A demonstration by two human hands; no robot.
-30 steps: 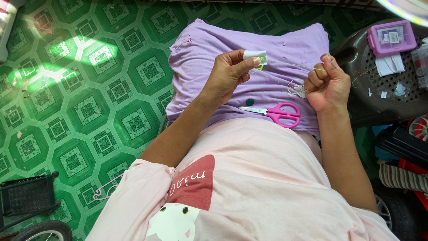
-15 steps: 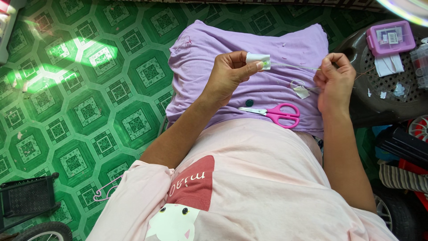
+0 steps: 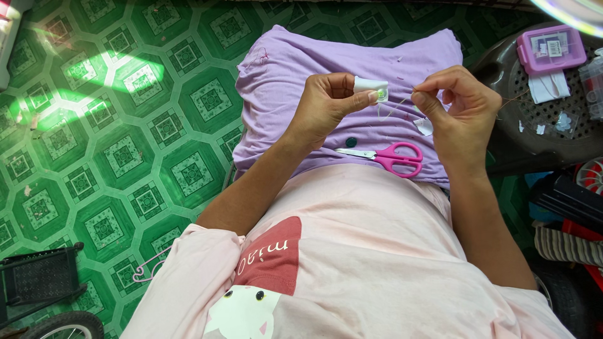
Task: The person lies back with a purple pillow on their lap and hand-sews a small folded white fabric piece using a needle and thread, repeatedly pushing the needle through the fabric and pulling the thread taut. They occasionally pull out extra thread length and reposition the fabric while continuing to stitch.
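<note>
Head view, looking straight down at the lap. The left hand [image 3: 326,103] is pinching a small folded white fabric patch with a green button [image 3: 372,88] between thumb and forefinger, held up over the lilac cloth spread across the knees [image 3: 295,59]. The right hand [image 3: 457,107] sits just beside it at three o'clock, thumb and forefinger nipped together on what looks like a needle, too fine to make out clearly, with a pale thread [image 3: 396,108] running from the fingertips to the patch. Both hands are close together, not touching. At six o'clock from the patch, pink-handled scissors [image 3: 392,156] lie flat on the lilac cloth, blades pointing to nine o'clock, and a small dark green button [image 3: 351,142] rests just off the blade tips. Out at two o'clock, a lilac plastic box [image 3: 551,50] sits on a dark perforated plastic stool [image 3: 534,141]. Green patterned floor tiles [image 3: 125,125] fill the left side.
</note>
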